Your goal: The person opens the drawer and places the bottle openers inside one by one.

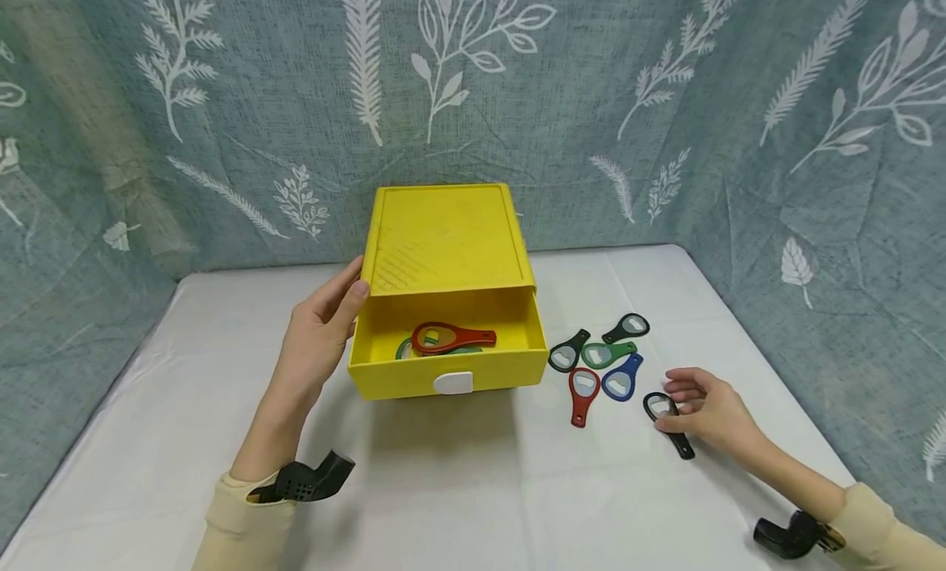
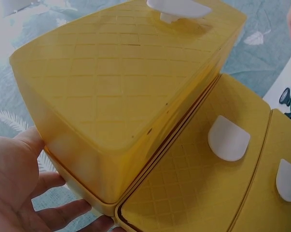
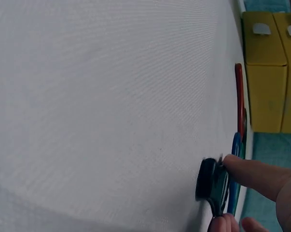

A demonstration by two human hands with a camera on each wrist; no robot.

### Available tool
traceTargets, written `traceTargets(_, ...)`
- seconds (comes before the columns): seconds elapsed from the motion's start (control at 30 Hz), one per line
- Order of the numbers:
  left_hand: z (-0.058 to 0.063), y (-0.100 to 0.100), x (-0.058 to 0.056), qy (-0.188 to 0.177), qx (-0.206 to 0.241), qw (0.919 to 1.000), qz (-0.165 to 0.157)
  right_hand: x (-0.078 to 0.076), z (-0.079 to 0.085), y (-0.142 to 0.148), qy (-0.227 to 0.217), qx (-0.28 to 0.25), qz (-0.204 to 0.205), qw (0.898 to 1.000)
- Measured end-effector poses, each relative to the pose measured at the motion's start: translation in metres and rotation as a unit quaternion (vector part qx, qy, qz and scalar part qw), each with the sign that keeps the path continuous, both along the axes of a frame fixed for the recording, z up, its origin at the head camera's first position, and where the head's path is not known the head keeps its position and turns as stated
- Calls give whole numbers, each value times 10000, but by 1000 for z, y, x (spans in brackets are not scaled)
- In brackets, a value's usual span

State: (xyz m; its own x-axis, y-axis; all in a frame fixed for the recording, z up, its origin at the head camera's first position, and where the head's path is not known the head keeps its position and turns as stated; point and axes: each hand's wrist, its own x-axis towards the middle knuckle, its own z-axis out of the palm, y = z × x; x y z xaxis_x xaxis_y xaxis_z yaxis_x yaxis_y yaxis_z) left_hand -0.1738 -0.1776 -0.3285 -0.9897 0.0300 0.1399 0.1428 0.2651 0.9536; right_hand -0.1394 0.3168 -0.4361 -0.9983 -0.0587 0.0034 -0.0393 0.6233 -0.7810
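Note:
A yellow drawer box (image 1: 447, 238) stands on the table with its top drawer (image 1: 510, 374) pulled out. Inside that drawer lies a red magnifying glass (image 1: 469, 338) over a green one, partly hidden. My left hand (image 1: 318, 333) rests against the box's left side near its front edge; the left wrist view shows its fingers extended along the yellow side. Over at the right, my right hand (image 1: 713, 411) pinches a black magnifying glass (image 1: 680, 444) by its round lens end, the handle pointing toward me. Whether its handle touches the cloth I cannot tell.
Between the box and my right hand lie several magnifying glasses: a red one (image 1: 581, 407), a blue one (image 1: 622, 379), a green one (image 1: 609, 354) and two black ones. White cloth (image 1: 443, 489) covers the table; a patterned curtain (image 1: 517, 144) hangs behind it.

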Motion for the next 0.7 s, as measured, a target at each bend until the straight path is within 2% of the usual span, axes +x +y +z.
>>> traceTargets(0.27,1,1,2,45,31,10000,-15,-5,-3,-1,7,-356,676,9971)
traceTargets(0.37,0,1,2,88,44,9999,-35,-6,-4,0,75,-327,859,9957)
traceTargets(0.53,-1,1,2,132,76,9999,-38,-6,-5,1,271,-16,760,9967)
traceTargets(0.7,0,1,3,99,68,9999,-32,-5,-6,8,188,173,555,9981)
